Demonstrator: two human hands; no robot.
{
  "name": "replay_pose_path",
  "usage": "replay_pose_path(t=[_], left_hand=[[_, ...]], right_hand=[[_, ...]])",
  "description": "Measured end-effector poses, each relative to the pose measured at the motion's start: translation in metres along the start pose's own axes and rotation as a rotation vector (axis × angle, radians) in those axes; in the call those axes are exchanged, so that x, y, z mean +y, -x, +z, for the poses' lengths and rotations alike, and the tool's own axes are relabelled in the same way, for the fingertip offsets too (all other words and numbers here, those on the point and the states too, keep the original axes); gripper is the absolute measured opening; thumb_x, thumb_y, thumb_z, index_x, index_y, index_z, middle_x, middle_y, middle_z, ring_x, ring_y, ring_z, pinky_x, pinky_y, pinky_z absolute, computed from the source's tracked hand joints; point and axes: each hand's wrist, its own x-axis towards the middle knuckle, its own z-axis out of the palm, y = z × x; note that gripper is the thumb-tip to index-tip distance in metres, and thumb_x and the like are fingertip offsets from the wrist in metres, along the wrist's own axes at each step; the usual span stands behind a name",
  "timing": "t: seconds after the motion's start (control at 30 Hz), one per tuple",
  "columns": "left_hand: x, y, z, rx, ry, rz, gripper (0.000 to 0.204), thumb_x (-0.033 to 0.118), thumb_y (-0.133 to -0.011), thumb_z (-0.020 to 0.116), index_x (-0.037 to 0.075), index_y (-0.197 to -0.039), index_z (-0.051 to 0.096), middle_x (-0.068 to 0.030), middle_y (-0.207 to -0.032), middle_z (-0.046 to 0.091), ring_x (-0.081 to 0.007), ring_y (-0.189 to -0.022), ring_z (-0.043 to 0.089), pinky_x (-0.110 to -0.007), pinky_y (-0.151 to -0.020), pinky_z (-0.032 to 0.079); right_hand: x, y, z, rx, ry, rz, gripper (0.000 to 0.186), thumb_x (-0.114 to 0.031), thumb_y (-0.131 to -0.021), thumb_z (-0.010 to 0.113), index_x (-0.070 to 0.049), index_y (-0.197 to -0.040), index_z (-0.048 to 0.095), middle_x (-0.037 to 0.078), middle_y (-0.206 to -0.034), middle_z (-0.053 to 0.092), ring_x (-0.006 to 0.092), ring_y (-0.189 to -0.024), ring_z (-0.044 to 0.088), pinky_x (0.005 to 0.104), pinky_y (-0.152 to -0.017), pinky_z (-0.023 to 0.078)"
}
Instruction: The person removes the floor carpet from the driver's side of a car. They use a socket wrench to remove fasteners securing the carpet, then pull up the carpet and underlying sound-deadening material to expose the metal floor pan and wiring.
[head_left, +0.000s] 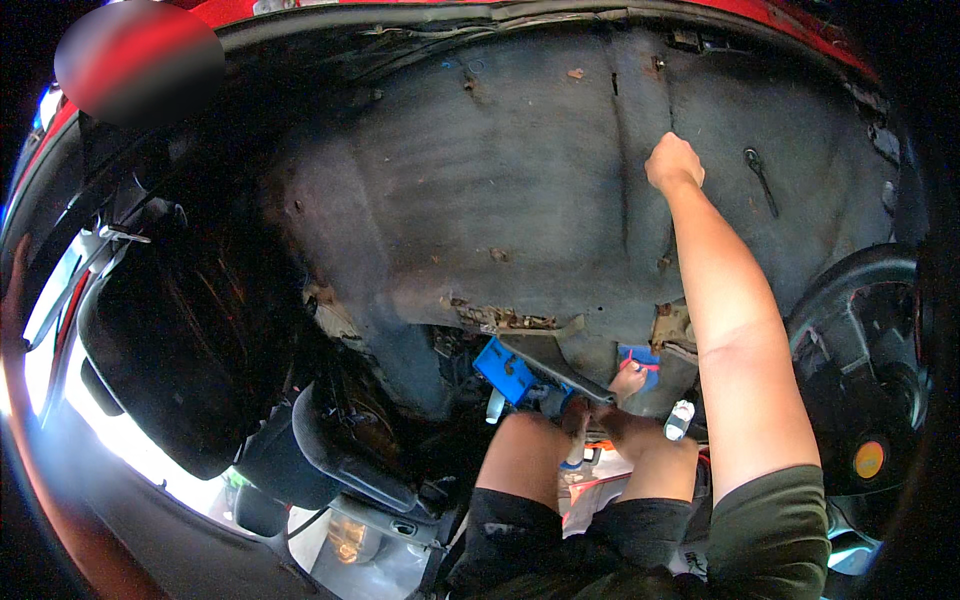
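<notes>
My right hand (675,160) is closed, knuckles up, at a seam in the large dark grey felt-like surface (470,180) spread across the car's interior; what its fingers hold, if anything, is hidden. A black ratchet (760,180) lies on that surface, just right of my hand. My right forearm crosses the right side of the view from the lower edge. My left hand is not in view. Below, my bare legs and feet show beside a blue plastic case (503,370), a dark panel and a small white-and-black object (679,420).
A black steering wheel (845,290) is at the right. Black seats (350,450) fill the left, with a bright opening beyond. Red bodywork (790,25) edges the top. Exposed brackets (675,330) line the near edge of the grey surface.
</notes>
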Motion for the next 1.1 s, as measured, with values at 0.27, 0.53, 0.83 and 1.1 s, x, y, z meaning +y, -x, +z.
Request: replay_pose_path(t=[0.27,0.53,0.83,1.1], left_hand=[[0.043,-0.016,0.009,0.024,0.047,0.019,0.074,0.056,-0.079,0.072,0.003,-0.129,0.060,-0.0212,-0.134,0.056,-0.0382,-0.126,0.051,-0.054,-0.109,0.034],[0.077,-0.064,0.014,0.098,0.086,0.077,0.070,0.052,-0.079,0.074,0.004,-0.128,0.061,-0.0204,-0.137,0.054,-0.0384,-0.130,0.048,-0.054,-0.112,0.031],[-0.009,-0.138,-0.071,0.264,0.054,0.299,0.066,0.047,-0.079,0.077,0.005,-0.127,0.062,-0.0196,-0.141,0.051,-0.0388,-0.133,0.045,-0.055,-0.115,0.027],[0.002,-0.266,-0.119,0.259,0.107,0.510,0.068,0.052,-0.082,0.073,0.004,-0.128,0.060,-0.0199,-0.138,0.053,-0.0401,-0.135,0.043,-0.058,-0.116,0.026]], right_hand=[[-0.002,-0.011,-0.004,0.007,-0.049,0.024,0.030,-0.010,-0.094,0.053,-0.008,-0.118,0.071,0.016,-0.128,0.067,0.0343,-0.119,0.064,0.0441,-0.099,0.054],[-0.012,-0.017,-0.003,-0.031,-0.061,0.053,0.029,-0.007,-0.094,0.054,-0.007,-0.119,0.069,0.015,-0.129,0.067,0.0334,-0.121,0.063,0.0443,-0.098,0.054],[0.005,-0.049,-0.024,0.000,-0.252,0.158,0.029,-0.010,-0.096,0.049,-0.007,-0.111,0.074,0.017,-0.120,0.070,0.0334,-0.114,0.067,0.0457,-0.095,0.054],[0.002,-0.036,-0.015,-0.082,-0.329,0.321,0.030,-0.014,-0.098,0.049,-0.011,-0.113,0.075,0.010,-0.120,0.072,0.0300,-0.112,0.069,0.0414,-0.092,0.057]])
